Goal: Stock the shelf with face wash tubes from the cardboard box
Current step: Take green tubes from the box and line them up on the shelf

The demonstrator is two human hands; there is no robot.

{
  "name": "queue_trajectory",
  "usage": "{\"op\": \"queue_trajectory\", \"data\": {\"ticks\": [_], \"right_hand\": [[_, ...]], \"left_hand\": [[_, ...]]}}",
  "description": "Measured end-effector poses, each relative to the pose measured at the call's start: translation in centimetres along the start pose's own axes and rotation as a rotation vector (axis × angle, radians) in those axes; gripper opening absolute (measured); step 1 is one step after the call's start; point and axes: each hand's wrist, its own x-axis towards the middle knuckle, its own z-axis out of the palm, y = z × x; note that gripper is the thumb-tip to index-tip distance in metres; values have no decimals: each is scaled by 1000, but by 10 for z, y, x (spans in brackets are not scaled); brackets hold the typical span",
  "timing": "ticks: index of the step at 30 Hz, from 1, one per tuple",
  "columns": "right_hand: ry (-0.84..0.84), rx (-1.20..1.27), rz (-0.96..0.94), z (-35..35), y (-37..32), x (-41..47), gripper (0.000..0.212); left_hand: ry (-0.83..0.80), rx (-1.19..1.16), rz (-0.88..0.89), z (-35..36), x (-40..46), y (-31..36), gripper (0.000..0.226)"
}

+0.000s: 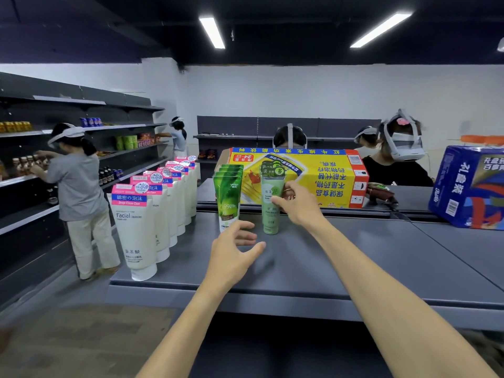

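Right hand (296, 203) grips pale-green tube (270, 211) (upright) — shelved.

— Where's the right hand (296, 204)?
— Its grip is around the pale green tube (270, 211), upright on the grey shelf (341, 257).
— And the left hand (234, 251)?
— Open, fingers spread, just before the dark green tubes (227, 197).

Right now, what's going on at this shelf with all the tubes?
A person is stocking face wash on a grey shelf. The right hand grips the front pale green tube, standing upright in a short row. The left hand hovers open in front of the dark green tubes, touching nothing. A row of white tubes lines the left edge. The yellow cardboard box lies behind the tubes.
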Motion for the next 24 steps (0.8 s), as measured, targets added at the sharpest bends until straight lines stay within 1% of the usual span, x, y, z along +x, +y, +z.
{"op": "queue_trajectory", "data": {"ticks": [4,9,11,14,16,18,20,24], "right_hand": [[-15,5,49,1,1,-2,34],[-11,71,87,-8,-2,-21,63],[-2,67,79,-15,-6,-33,61],[-16,55,60,-28,-14,-57,53],[-10,94,51,-34,-15,-77,53],[16,133,33,-38,-15,-100,54],[22,139,26,-38,-15,-120,53],[14,109,31,-38,-22,-143,51]], "left_hand": [[11,-14,0,0,0,1,35],[-9,0,18,-2,-3,5,35],[1,-4,29,-3,-5,9,33],[90,-31,109,-3,-16,20,24],[128,-70,152,-3,-33,27,25],[122,-111,198,-3,-55,29,27],[97,-94,248,-4,-72,30,27],[60,-41,259,-15,-84,33,27]]}}
